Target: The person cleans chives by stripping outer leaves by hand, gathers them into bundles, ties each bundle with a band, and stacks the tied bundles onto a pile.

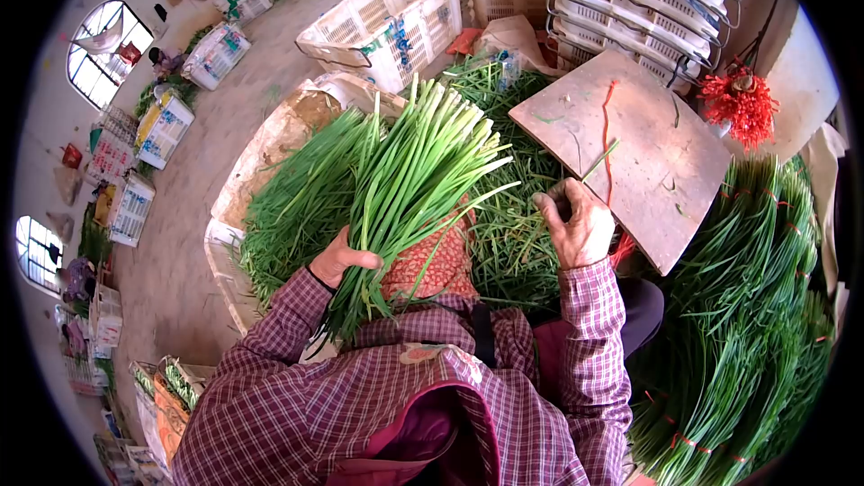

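My left hand (344, 256) is wrapped round a thick bunch of green stalks (418, 157), whose pale cut ends point up and to the right. My right hand (576, 220) is curled beside the near left edge of a square board (630, 144), thumb and forefinger bent toward each other; a short green stalk (601, 160) shows just above its fingers. A red tie (608, 135) lies across the board. Under and left of the held bunch, more green stalks (301, 202) fill a lined crate (236, 191). Loose greens (517, 247) lie between my hands.
Tied green bundles (738, 306) are heaped at the right. Red ties (740, 108) hang above them. An upright white crate (387, 27) stands ahead, beside stacked crates (630, 13). Other crates (216, 56) and a person (79, 279) are along the left.
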### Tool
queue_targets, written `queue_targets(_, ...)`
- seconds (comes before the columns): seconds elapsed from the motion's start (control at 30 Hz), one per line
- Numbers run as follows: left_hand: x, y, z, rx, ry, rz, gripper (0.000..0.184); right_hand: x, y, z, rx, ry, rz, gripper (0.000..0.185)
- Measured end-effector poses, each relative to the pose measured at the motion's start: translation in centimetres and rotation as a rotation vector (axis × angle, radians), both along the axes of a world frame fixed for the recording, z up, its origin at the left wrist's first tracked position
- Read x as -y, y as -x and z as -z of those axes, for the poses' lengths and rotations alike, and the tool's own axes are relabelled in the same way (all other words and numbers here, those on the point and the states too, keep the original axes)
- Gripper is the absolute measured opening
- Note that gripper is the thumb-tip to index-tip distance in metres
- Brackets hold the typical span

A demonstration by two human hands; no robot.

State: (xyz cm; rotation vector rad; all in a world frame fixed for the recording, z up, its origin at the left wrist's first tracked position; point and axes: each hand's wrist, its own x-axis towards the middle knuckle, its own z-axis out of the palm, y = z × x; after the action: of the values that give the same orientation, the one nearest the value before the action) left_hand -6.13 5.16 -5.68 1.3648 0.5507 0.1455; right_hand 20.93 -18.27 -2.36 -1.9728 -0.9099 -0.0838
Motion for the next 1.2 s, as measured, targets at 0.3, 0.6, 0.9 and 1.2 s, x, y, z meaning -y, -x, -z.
queue_targets(0.3,-0.3,0.0,0.9,-0.034,-0.035,0.013,0.075,-3.6,1.8,-2.9,-0.1,-0.156,-0.115,0.027)
queue_targets(0.6,0.6,-0.5,-0.3,-0.003,0.003,0.026,0.081,-5.0,1.6,-1.8,-0.07,-0.108,-0.131,0.023)
queue_targets(0.9,-0.1,0.1,0.3,0.004,-0.029,-0.037,0.089,0.2,-4.5,3.7,0.092,0.087,0.169,0.032)
queue_targets(1.2,3.1,-6.3,-3.4,0.145,-0.651,-0.004,0.059,-7.3,4.6,8.5,-1.095,-0.479,-0.656,0.105)
